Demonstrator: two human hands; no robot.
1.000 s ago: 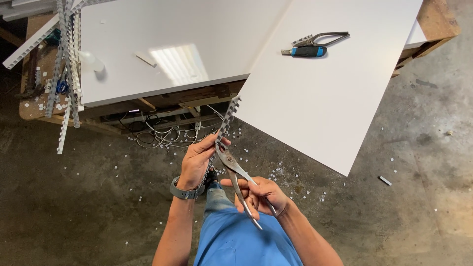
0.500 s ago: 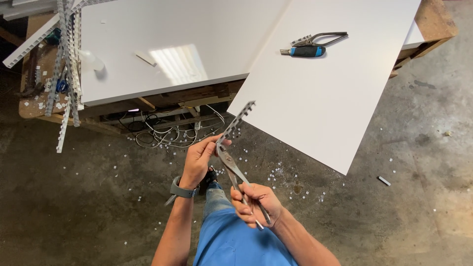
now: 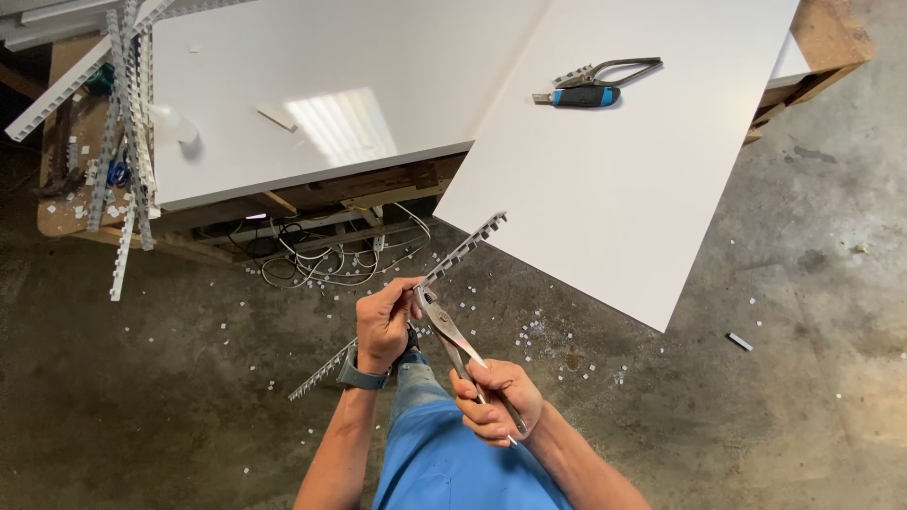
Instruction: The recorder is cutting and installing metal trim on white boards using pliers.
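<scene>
My left hand (image 3: pixel 385 321) grips the middle of a long grey slotted plastic strip (image 3: pixel 463 247), which runs slantwise from lower left to upper right in front of me. My right hand (image 3: pixel 496 399) holds the handles of metal pliers (image 3: pixel 444 326), whose jaws bite the strip right beside my left fingers. A grey band sits on my left wrist. Both hands hover above the concrete floor, just below the corner of a white board (image 3: pixel 642 179).
A blue-handled knife (image 3: pixel 578 96) and a metal cutter (image 3: pixel 619 71) lie on the white board. A second white panel (image 3: pixel 312 85) lies on a wooden bench. Several slotted strips (image 3: pixel 128 142) hang at the left. Cables (image 3: pixel 321 255) and white plastic bits litter the floor.
The strip has tilted from nearly upright to a flatter slant, its top end swinging right. Both hands shifted slightly, with the pliers still on the strip.
</scene>
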